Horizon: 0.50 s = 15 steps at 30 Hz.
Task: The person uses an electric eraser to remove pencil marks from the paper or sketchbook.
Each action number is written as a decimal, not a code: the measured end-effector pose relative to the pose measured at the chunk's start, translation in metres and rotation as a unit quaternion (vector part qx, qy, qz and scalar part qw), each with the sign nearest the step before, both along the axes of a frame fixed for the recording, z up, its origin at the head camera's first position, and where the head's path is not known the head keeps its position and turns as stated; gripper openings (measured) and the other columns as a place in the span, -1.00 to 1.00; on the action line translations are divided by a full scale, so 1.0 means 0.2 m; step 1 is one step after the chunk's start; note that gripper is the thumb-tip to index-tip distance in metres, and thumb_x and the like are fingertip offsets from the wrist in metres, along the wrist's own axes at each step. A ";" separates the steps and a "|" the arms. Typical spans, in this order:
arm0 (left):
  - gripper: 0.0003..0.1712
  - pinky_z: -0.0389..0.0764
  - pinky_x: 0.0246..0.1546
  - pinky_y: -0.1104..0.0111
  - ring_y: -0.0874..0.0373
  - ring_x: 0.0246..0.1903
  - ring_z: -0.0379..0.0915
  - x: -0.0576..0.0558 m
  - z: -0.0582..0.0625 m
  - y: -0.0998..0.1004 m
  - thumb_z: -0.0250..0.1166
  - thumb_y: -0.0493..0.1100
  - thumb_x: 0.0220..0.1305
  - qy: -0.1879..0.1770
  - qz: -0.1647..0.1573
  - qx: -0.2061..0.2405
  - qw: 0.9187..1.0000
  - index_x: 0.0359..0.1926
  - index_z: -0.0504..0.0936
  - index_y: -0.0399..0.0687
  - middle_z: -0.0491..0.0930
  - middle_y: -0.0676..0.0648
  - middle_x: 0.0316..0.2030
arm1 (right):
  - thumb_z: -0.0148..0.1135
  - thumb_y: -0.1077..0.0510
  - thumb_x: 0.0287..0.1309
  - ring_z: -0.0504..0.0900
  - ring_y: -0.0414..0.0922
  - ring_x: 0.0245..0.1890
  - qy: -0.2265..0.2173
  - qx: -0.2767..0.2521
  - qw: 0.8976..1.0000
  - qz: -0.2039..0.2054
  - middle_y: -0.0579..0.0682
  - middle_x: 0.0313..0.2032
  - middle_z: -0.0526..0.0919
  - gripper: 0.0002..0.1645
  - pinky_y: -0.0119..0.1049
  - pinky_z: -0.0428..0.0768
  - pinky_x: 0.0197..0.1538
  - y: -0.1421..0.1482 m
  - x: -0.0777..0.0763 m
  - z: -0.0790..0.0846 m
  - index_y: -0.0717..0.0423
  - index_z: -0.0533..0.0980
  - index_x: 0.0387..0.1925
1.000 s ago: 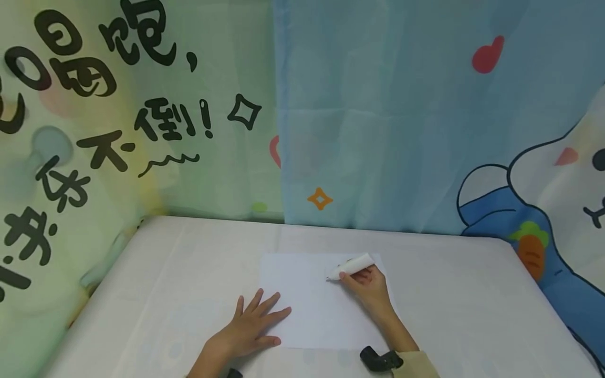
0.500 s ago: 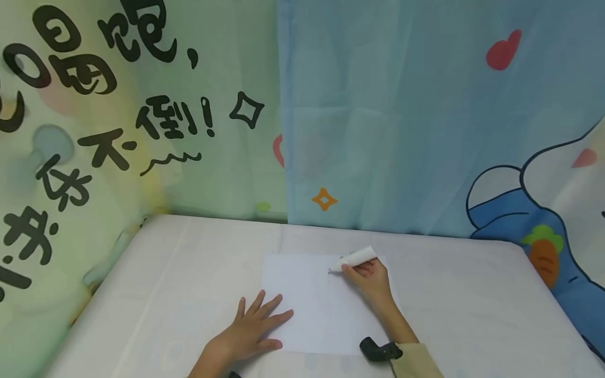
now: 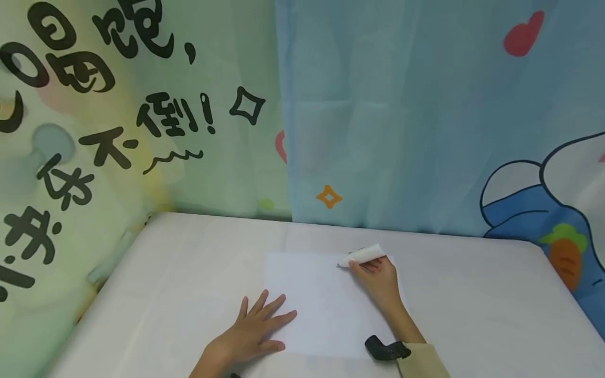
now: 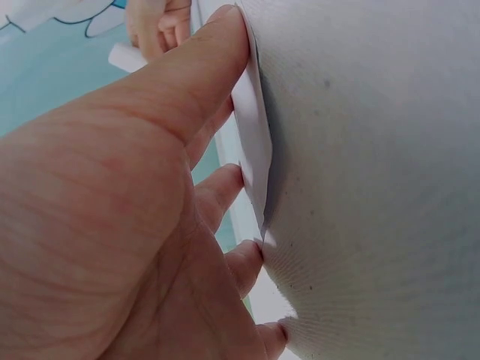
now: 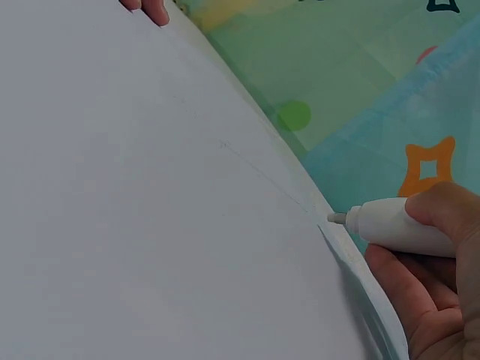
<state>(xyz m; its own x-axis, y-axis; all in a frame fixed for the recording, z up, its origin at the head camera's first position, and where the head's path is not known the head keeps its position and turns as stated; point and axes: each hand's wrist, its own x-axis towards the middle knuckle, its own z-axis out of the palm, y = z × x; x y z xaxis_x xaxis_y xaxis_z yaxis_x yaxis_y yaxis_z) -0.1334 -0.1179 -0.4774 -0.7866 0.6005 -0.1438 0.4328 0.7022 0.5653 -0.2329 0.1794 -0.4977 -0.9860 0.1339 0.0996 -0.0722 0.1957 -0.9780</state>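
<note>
In the head view a sheet of white paper (image 3: 314,315) lies on the white table. My left hand (image 3: 257,331) rests with spread fingers on its lower left; the left wrist view shows that hand's fingertips along the slightly raised paper edge (image 4: 253,142). My right hand (image 3: 380,283) pinches a thick white pen-shaped tool (image 3: 364,255) near the sheet's upper right. A narrow grey tip (image 5: 337,218) shows on the tool in the right wrist view, at the sheet's far edge. Beside it a faint thin line (image 5: 262,174) runs on the paper; drawn or cut, I cannot tell.
A green and blue printed curtain (image 3: 350,131) hangs behind the table (image 3: 208,273). A black wrist strap piece (image 3: 385,350) sits at my right sleeve (image 3: 423,362).
My right hand has moved the white tool up and slightly right over the sheet, towards its far edge. The left hand stays on the paper; the head view has shifted a little.
</note>
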 end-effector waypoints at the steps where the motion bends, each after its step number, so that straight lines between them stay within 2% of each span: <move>1: -0.29 -0.32 0.26 -0.42 -0.35 0.47 -0.32 0.00 0.00 0.01 0.15 0.18 0.36 0.000 -0.002 0.001 1.000 0.45 0.26 0.14 -0.01 -0.18 0.51 | 0.35 0.43 0.07 0.54 -0.56 -0.31 0.006 0.001 1.000 0.000 0.47 -0.03 0.57 -0.47 -0.67 0.52 -0.16 0.01 0.01 0.00 0.54 0.35 0.05; 4: -0.30 -0.32 0.26 -0.42 -0.34 0.47 -0.32 0.00 0.01 0.02 0.15 0.18 0.36 0.004 0.000 0.005 1.000 0.45 0.26 0.14 -0.01 -0.17 0.51 | 0.34 0.43 0.07 0.55 -0.54 -0.30 0.019 -0.005 1.000 0.005 0.48 -0.04 0.56 -0.47 -0.66 0.53 -0.15 0.02 0.00 0.02 0.54 0.35 0.05; 9: -0.30 -0.32 0.27 -0.41 -0.34 0.47 -0.32 0.01 0.03 0.01 0.16 0.15 0.36 0.000 0.002 -0.001 1.000 0.45 0.26 0.11 -0.01 -0.17 0.51 | 0.35 0.42 0.07 0.55 -0.52 -0.28 0.002 -0.001 1.000 0.016 0.45 -0.05 0.58 -0.48 -0.66 0.52 -0.14 0.00 0.01 0.02 0.52 0.36 0.05; 15: -0.31 -0.34 0.27 -0.41 -0.35 0.47 -0.34 0.02 0.02 0.00 0.17 0.12 0.37 -0.012 -0.003 0.005 1.000 0.45 0.26 0.08 -0.02 -0.19 0.51 | 0.36 0.40 0.07 0.55 -0.51 -0.29 -0.005 0.014 1.000 0.019 0.45 -0.07 0.59 -0.49 -0.66 0.52 -0.15 -0.01 0.04 -0.01 0.51 0.37 0.02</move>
<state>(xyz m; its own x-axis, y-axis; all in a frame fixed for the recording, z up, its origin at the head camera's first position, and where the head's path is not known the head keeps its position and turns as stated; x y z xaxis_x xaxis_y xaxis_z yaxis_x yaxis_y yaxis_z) -0.1287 -0.1172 -0.4726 -0.7798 0.6060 -0.1567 0.4226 0.6944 0.5824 -0.2252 0.1779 -0.4989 -0.9914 0.0937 0.0918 -0.0694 0.2197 -0.9731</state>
